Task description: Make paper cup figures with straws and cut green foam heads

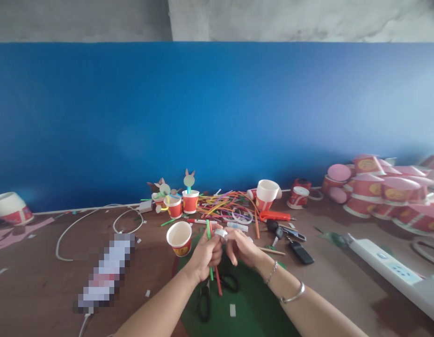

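My left hand is closed around a green straw and a red straw, which stick out above and below the fist. Between the hands is a shiny whitish piece that looks like clear tape. My right hand has its fingertips at this piece, with the other fingers bent. Below the hands, black-handled scissors lie on a dark green sheet. A paper cup stands just left of my left hand.
Several coloured straws lie piled near the blue wall. Cups with animal-head cutouts stand beside them. Keys, an orange-red cutter and a white power strip are to the right. Many red cups are stacked far right; a blurred-out phone lies left.
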{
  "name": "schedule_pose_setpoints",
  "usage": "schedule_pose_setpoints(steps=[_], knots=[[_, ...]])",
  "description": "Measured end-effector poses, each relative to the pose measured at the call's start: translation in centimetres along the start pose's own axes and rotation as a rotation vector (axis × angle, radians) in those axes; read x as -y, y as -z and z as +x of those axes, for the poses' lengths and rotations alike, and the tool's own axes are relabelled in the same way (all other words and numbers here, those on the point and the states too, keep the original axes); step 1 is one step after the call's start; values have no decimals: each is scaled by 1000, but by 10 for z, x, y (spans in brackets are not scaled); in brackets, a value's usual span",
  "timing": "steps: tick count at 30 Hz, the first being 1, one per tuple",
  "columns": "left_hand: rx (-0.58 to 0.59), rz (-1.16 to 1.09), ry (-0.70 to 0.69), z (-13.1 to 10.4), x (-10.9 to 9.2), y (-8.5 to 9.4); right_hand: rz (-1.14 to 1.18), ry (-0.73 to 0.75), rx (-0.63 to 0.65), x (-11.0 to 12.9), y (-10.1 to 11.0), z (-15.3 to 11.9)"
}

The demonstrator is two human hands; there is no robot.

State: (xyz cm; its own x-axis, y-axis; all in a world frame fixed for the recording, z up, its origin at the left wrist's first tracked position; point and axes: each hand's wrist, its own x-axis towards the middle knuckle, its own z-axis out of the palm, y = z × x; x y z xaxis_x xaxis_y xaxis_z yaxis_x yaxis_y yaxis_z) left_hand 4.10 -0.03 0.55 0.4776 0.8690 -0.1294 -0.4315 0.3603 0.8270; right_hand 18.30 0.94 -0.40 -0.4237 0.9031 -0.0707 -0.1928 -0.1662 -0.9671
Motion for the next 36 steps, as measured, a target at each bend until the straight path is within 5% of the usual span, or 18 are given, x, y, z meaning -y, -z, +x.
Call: schedule_pose_setpoints(steps=[36], knots=[[-13,130,2,-2,-2,0,9,-56,-20,-8,10,4]])
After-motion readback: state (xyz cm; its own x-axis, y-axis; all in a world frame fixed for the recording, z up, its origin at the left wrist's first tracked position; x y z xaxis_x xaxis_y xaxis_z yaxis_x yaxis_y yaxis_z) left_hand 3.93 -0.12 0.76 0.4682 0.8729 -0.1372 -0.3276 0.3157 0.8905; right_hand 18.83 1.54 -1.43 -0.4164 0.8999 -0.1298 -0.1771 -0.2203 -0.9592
